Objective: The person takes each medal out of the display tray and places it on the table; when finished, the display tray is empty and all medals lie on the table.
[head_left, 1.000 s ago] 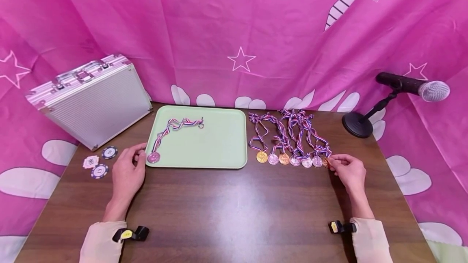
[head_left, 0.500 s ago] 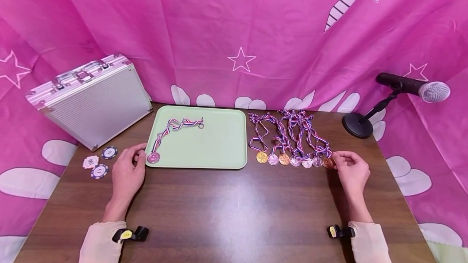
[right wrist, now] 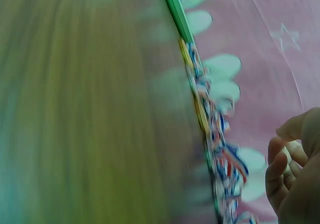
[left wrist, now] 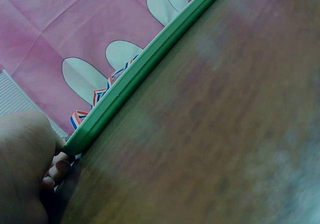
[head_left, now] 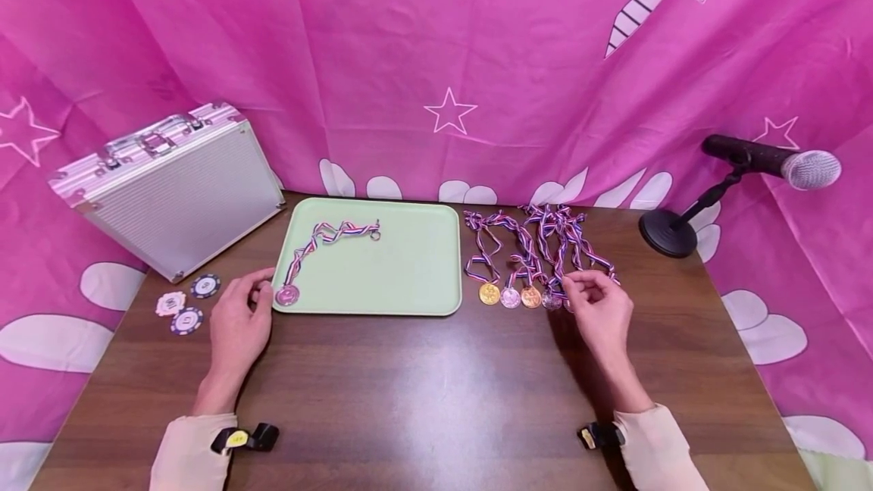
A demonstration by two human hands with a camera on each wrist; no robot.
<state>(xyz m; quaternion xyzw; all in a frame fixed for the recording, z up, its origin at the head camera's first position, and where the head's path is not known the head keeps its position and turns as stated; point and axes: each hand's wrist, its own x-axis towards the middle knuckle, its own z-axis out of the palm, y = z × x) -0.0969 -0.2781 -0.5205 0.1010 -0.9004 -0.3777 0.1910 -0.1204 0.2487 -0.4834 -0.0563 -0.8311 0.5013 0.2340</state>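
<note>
My left hand [head_left: 240,317] rests on the table at the left front corner of the light green tray [head_left: 395,279], loosely bent fingers right at its rim. On the tray lies a medal [head_left: 287,295] with a striped ribbon. My right hand [head_left: 603,309] hovers over the right end of a row of several medals, fingers loosely bent, nothing between them in the right wrist view. A gold medal [head_left: 489,293], a silver medal [head_left: 510,297] and a bronze medal [head_left: 531,296] show at the row's left; the right hand hides those at its right end. Tangled ribbons [head_left: 559,241] stretch behind.
A silver aluminium case [head_left: 184,195] stands at the back left, with several poker chips [head_left: 186,320] before it. A microphone [head_left: 771,160] on a black stand [head_left: 668,233] is at the back right. A pink curtain [head_left: 375,82] hangs behind the table.
My right hand has left the bronze medal at the row's right end and moved left over its neighbours. The left hand, tray and medals have stayed in place.
</note>
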